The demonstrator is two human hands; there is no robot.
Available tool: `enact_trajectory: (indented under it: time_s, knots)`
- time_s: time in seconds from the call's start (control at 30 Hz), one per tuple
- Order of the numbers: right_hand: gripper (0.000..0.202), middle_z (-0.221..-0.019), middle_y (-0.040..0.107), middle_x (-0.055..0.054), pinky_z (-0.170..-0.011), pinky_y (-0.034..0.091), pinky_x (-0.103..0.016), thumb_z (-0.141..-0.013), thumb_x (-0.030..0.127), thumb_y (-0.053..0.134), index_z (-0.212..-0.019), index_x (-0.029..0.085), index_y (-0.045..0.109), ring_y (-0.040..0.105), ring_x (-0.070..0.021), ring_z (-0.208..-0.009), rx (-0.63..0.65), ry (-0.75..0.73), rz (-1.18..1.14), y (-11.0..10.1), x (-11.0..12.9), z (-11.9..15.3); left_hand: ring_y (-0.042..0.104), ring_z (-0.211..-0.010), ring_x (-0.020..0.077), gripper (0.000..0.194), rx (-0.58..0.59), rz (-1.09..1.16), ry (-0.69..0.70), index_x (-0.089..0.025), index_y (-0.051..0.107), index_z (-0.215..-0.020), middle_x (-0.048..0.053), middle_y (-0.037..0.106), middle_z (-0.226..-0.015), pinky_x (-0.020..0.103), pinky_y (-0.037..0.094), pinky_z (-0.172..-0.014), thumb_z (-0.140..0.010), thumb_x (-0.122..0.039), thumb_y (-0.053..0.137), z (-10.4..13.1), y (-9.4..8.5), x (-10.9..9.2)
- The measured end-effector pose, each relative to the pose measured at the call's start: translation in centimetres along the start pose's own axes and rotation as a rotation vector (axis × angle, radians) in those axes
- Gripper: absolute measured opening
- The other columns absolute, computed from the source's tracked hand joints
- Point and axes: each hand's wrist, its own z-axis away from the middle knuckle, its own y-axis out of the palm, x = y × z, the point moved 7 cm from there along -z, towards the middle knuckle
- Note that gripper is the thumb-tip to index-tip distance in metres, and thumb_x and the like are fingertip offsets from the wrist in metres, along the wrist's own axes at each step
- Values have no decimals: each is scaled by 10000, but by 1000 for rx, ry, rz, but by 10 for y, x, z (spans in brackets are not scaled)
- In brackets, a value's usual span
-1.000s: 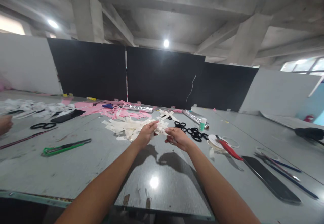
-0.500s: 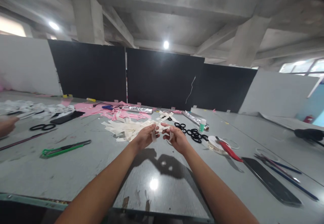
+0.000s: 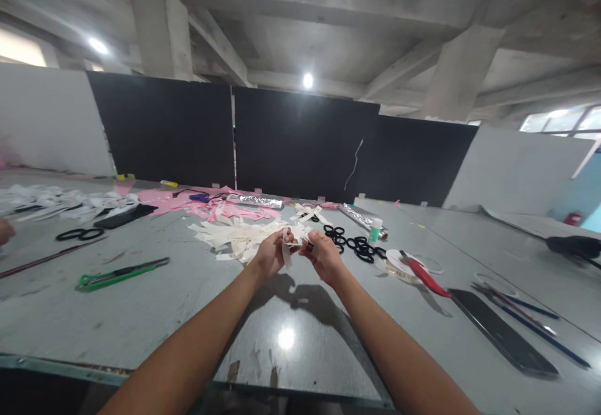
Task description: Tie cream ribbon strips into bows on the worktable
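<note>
Near the middle of the view, my left hand point(image 3: 272, 255) pinches a cream fabric strip point(image 3: 287, 255), whose end hangs down below the fingers. Close beside it, my right hand point(image 3: 323, 256) is closed on the same strip, with its fingertips almost touching the left ones. Both are raised over the table point(image 3: 188, 315). A pile of cream strips point(image 3: 235, 235) lies just behind and to the left of my left hand. Several black rings point(image 3: 364, 249) are on the table to the right of my right hand.
A green cutter point(image 3: 119, 275) and black scissors point(image 3: 79, 234) lie left. To the right are a ribbon roll point(image 3: 399, 265), a red-handled tool point(image 3: 427, 278), a dark phone-like slab point(image 3: 502, 330) and tweezers point(image 3: 535, 327). Another person's hand point(image 3: 5, 231) shows at the left edge.
My fingers have drawn closer together around the strip, and its loose end now hangs lower. The other person's hand has moved left, mostly out of view.
</note>
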Motion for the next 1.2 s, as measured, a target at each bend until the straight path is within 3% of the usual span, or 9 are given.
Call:
enact_trajectory:
  time_s: [0.13, 0.27, 0.47, 0.57, 0.7, 0.77, 0.87, 1.03, 1.2]
  knots:
    - [247, -664, 594, 2, -680, 523, -281, -738, 395, 682, -732, 178, 565, 576, -121, -615, -52, 35, -9, -5, -3, -2, 535, -607, 116, 301, -7, -98, -2, -173, 455, -654, -29, 460, -602, 270, 465, -645, -791, -397, 603, -3, -2, 5]
    - [218, -710, 646, -47, -730, 537, -336, -821, 378, 580, -749, 175, 552, 625, -158, -655, -123, 164, -15, -16, -8, -3, 531, -627, 98, 323, -79, -170, 76, -161, 460, -663, -18, 496, -644, 242, 450, -647, -762, -406, 645, -3, -7, -6]
    - [234, -773, 678, -85, -661, 523, -353, -849, 390, 535, -891, 160, 527, 648, -180, -607, 97, 373, 92, -7, -20, 7, 499, -585, 72, 316, -26, -209, 54, -157, 464, -689, -34, 470, -633, 198, 410, -556, -743, -388, 673, 1, -1, -13]
    - [349, -796, 677, -63, -713, 510, -366, -840, 507, 509, -973, 185, 504, 653, -174, -623, 154, 385, 22, -2, -22, 8, 476, -557, 77, 333, 0, -255, 15, -164, 452, -686, -35, 462, -620, 207, 394, -528, -754, -424, 648, 3, 3, -10]
    - [500, -743, 672, -57, -668, 501, -354, -816, 659, 418, -973, 193, 505, 638, -175, -589, 77, 366, 45, -12, -26, 4, 432, -517, 62, 342, 0, -356, 43, -167, 444, -685, -51, 443, -604, 197, 353, -506, -724, -418, 673, 3, 7, -11]
    - [478, -695, 662, -45, -604, 485, -295, -811, 634, 460, -950, 182, 528, 618, -157, -564, 47, 338, 116, -16, -26, 2, 393, -476, 51, 339, 9, -457, 58, -167, 444, -675, -56, 438, -579, 196, 319, -483, -732, -421, 661, 3, 8, -11]
    - [412, -632, 620, -7, -523, 443, -231, -798, 563, 545, -940, 176, 563, 542, -109, -488, 148, 366, 226, -7, -31, 6, 406, -475, 57, 324, 11, -588, 110, -165, 461, -674, -55, 450, -547, 200, 331, -500, -756, -429, 631, 2, 9, -12]
    - [373, -541, 465, 57, -499, 399, -212, -743, 515, 641, -770, 147, 586, 380, -56, -430, 224, 327, 335, 7, -36, 9, 438, -477, 65, 322, -42, -576, 105, -178, 469, -726, -61, 473, -562, 201, 372, -511, -749, -457, 627, 2, 4, -13]
    - [264, -624, 535, 15, -591, 406, -219, -702, 360, 706, -648, 143, 567, 488, -91, -577, 234, 164, 269, 14, -23, 6, 412, -442, 59, 351, -46, -459, 111, -170, 472, -702, -48, 488, -576, 199, 338, -454, -730, -472, 647, 2, 2, -17]
